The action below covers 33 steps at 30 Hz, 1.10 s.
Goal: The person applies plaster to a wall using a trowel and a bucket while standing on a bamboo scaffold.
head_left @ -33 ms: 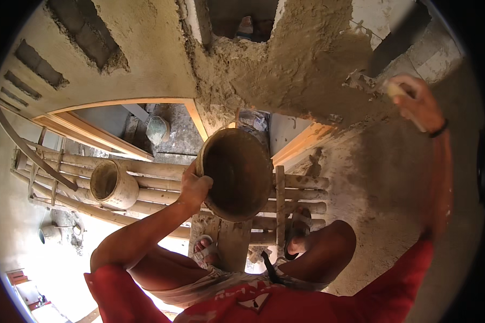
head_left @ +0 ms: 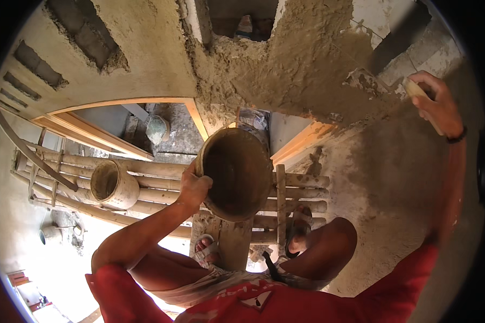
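My left hand (head_left: 194,187) is closed on the near-left rim of a mortar-smeared bucket (head_left: 237,177). The bucket tips its mouth toward me, showing a dark, coated inside. Out to the far right, my right hand (head_left: 437,105) wraps round a pale, wooden-looking hand tool (head_left: 423,99); its exact kind does not show. This tool is close to the plastered wall (head_left: 307,70), beside a rough patch (head_left: 364,83) where the wet-looking grey coat is broken. Whether it touches the wall I cannot tell.
My feet rest on a board (head_left: 234,247) across a bamboo-pole scaffold (head_left: 156,183). A second bucket (head_left: 113,184) stands on the poles to the left. Below the wall are wooden frames (head_left: 194,118) around openings. A dark recess (head_left: 242,21) is at the top.
My right hand has shifted right and slightly down with the tool, away from the middle of the wall. My left hand and the bucket stay where they were.
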Tool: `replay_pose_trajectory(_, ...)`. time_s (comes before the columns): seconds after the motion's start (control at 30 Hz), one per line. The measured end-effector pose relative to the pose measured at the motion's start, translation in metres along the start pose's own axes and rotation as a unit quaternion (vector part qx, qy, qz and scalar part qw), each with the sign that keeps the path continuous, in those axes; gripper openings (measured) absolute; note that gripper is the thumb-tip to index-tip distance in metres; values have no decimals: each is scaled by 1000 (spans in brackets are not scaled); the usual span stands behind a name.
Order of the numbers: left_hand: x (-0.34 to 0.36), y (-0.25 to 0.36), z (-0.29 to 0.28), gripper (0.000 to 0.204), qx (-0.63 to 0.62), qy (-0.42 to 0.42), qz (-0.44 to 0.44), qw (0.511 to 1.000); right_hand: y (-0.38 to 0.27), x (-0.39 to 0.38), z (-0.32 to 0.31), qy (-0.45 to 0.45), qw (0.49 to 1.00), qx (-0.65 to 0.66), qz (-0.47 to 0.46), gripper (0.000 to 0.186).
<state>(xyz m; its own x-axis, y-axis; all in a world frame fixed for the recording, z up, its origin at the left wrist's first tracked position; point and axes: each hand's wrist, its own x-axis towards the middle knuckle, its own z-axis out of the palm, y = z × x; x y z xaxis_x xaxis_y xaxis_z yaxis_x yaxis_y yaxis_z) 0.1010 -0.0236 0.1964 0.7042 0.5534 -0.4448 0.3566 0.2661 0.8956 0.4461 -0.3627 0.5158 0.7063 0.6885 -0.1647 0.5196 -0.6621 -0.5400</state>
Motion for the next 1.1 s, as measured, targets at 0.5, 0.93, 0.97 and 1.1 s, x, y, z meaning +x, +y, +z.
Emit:
replay_pose_trajectory(0.5,-7,22,0,62,-46,18,64,997,-21,-7,288,-289,910,271,123,45)
replay_pose_trajectory(0.93,-14,61,-19,66,-29,-17,162,986,-66,35,357,-93,898,-281,-326,46)
replay_pose_trajectory(0.97,-14,61,-20,66,-37,-15,166,985,-68,30,359,-99,876,-320,-346,45)
replay_pose_trajectory(1.1,-13,57,-21,64,-43,0,189,981,-68,31,347,-214,812,-433,-329,49)
